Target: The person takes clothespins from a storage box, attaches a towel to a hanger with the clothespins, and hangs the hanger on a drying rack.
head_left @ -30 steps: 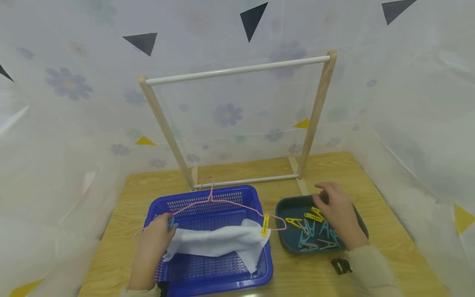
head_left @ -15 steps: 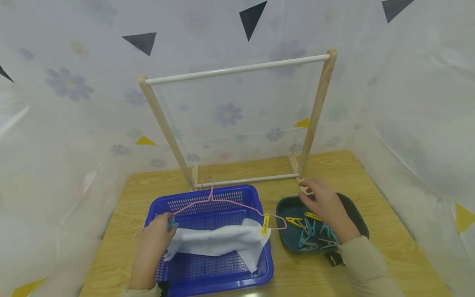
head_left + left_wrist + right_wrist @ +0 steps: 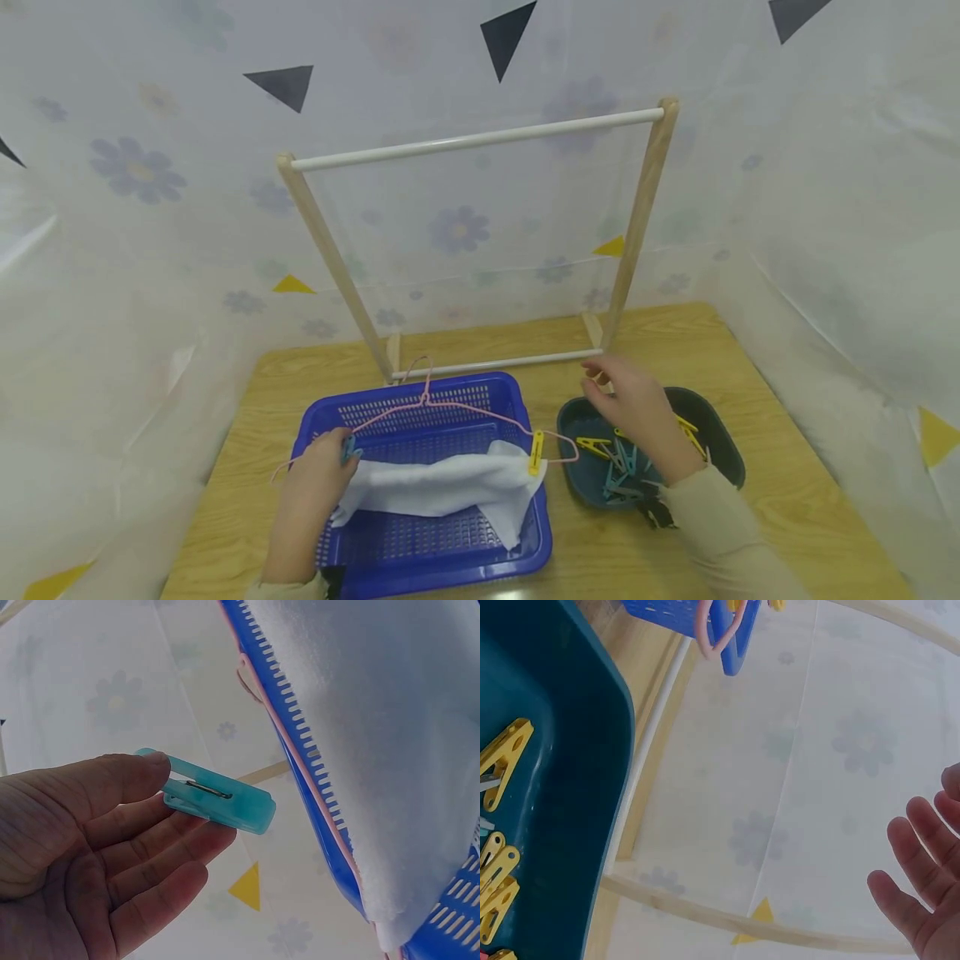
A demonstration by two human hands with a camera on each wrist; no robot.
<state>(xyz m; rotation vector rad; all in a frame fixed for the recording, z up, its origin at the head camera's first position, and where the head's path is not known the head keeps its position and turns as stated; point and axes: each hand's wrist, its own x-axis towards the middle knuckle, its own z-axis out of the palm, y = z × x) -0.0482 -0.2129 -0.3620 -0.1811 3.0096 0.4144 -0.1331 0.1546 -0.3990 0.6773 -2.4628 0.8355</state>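
In the left wrist view, my left hand pinches a teal clothespin between thumb and fingers, apart from the cloth and hanger. In the head view that hand is over the basket's left side, near the left end of a pink hanger. The hanger lies across a blue basket. A white cloth lies along it, with a yellow clothespin at the cloth's right end. My right hand holds nothing; its fingers are loosely bent above the back of a dark green tray.
Yellow, teal and grey clothespins lie in the tray, right of the basket. Behind both stands a wooden rack with a white top bar. Flower-printed sheeting encloses the wooden table.
My right hand has moved left and slightly up across the tray, toward the basket. My left hand stays almost still with the teal clothespin. The hanger and cloth have not moved.
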